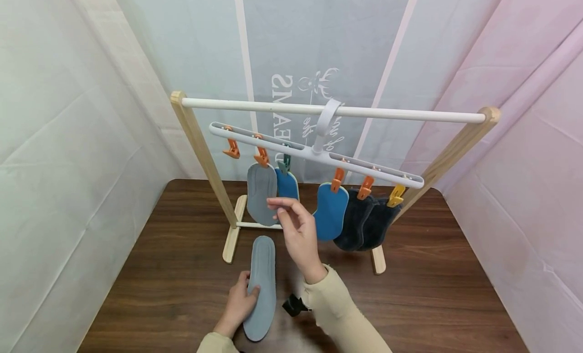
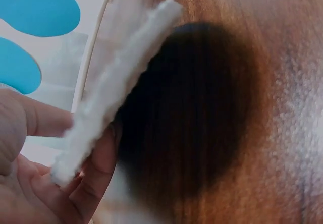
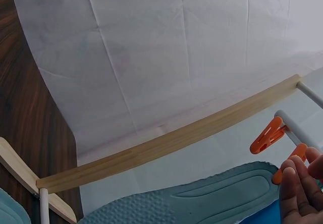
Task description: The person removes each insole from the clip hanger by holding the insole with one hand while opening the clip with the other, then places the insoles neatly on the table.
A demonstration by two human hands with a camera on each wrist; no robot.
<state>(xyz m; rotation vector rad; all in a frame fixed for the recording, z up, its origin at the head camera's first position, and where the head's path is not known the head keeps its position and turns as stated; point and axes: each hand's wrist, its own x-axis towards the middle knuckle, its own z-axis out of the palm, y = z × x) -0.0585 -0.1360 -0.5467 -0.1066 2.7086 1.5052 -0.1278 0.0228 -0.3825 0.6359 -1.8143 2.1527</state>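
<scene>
Hanging up gray insole point(image 1: 261, 317), looks like. Left hand point(image 1: 241, 300) grips it above worktop point(image 1: 150, 292); right hand point(image 1: 298, 234) empty, loosely bent near hung insole point(image 1: 260, 188). Next move prob calls for squeezing bare end clip point(image 1: 233, 150) open, slipping insole's top edge in.

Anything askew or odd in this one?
Yes: the white hanger sits askew to the top rod, its right end lower in the head view; tilted or swivelled, I can't tell. Nothing looks spilled or damaged.
</scene>
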